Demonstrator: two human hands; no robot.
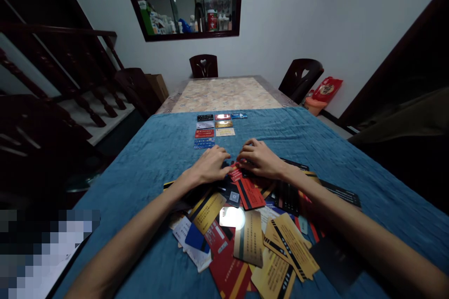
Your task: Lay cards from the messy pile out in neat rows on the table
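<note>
A loose heap of bank-style cards lies before me, with a gold card [248,238], a red striped card [250,193] and a yellow-gold card [207,211] among those on top. At the heap's far edge my left hand [211,164] has its thumb apart from its curved fingers, the thumb by a small red card [235,172]. My right hand [260,159] bends over dark cards on the other side of that red card, fingers spread. Neither hand shows a clear grip; the right thumb is largely hidden. Beyond them, several cards, including a blue card [204,143], lie in short rows.
A blue cloth [140,168] covers the near table, with a patterned tabletop [228,93] behind it. Dark wooden chairs [301,79] stand around. A pixelated pale object [45,252] is at lower left, and a red bag [328,91] sits right of the table.
</note>
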